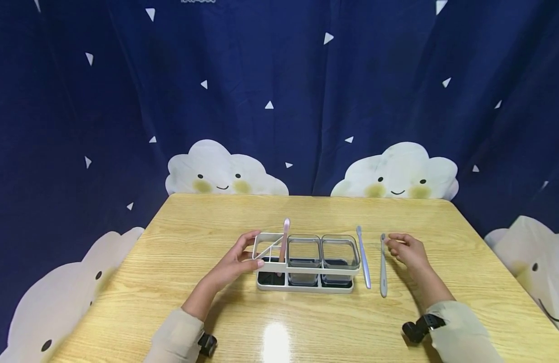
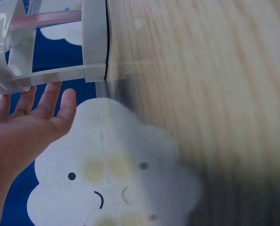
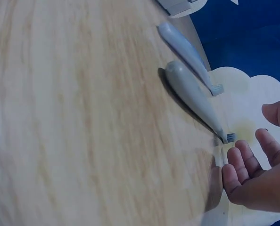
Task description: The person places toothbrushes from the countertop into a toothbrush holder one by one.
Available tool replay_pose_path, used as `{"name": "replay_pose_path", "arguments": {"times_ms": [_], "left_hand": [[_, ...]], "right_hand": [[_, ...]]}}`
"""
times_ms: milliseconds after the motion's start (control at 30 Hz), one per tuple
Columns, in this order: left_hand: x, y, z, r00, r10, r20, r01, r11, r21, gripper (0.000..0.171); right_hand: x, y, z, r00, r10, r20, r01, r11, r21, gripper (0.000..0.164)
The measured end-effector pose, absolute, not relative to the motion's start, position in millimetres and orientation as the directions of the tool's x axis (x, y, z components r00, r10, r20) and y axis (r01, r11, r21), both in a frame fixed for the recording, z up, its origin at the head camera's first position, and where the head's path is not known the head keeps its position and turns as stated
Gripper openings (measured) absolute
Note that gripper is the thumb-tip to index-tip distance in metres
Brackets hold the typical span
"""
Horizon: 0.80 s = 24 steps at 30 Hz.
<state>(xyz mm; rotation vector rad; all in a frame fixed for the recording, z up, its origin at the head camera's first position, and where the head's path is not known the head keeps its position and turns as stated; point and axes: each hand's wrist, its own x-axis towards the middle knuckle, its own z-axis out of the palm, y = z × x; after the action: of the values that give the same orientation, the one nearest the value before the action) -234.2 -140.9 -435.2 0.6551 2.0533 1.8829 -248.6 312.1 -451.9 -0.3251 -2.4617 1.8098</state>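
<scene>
A white toothbrush holder (image 1: 319,271) stands on the table with two clear cups (image 1: 304,250) set in its frame. In its divided left section a pink toothbrush (image 1: 283,247) leans upright. My left hand (image 1: 237,260) holds the holder's left end, thumb at the front rim and fingers toward the back corner. To the right of the holder lie a blue-purple toothbrush (image 1: 364,258) and a grey toothbrush (image 1: 383,272), side by side, bristle ends away from me. My right hand (image 1: 408,252) hovers by the grey one's head, fingers loosely bent and holding nothing.
The wooden table (image 1: 206,217) ends at a dark blue curtain (image 1: 261,60) printed with clouds and white triangles. Black wrist cameras sit at both cuffs, the right one (image 1: 417,330) low over the table.
</scene>
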Motion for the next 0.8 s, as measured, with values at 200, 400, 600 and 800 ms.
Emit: {"name": "replay_pose_path", "arguments": {"times_ms": [200,400,600,800], "left_hand": [[-234,-141,-433,-0.854,0.509,0.106,0.148,0.043,0.988,0.072],[-234,-141,-433,-0.852,0.511,0.112,0.144,0.023,0.989,0.072],[-234,-141,-432,-0.853,0.510,0.111,0.149,0.033,0.988,0.071],[-234,-142,-435,-0.850,0.515,0.111,0.151,0.037,0.988,0.073]], "right_hand": [[-249,309,-452,-0.967,0.236,-0.093,0.164,0.302,-0.939,0.047],[-247,307,-456,-0.949,0.284,-0.138,0.232,0.330,-0.915,0.042],[-251,306,-462,-0.928,0.352,-0.121,0.263,0.390,-0.882,0.044],[-253,296,-463,-0.892,0.444,-0.091,0.324,0.485,-0.813,0.042]]}}
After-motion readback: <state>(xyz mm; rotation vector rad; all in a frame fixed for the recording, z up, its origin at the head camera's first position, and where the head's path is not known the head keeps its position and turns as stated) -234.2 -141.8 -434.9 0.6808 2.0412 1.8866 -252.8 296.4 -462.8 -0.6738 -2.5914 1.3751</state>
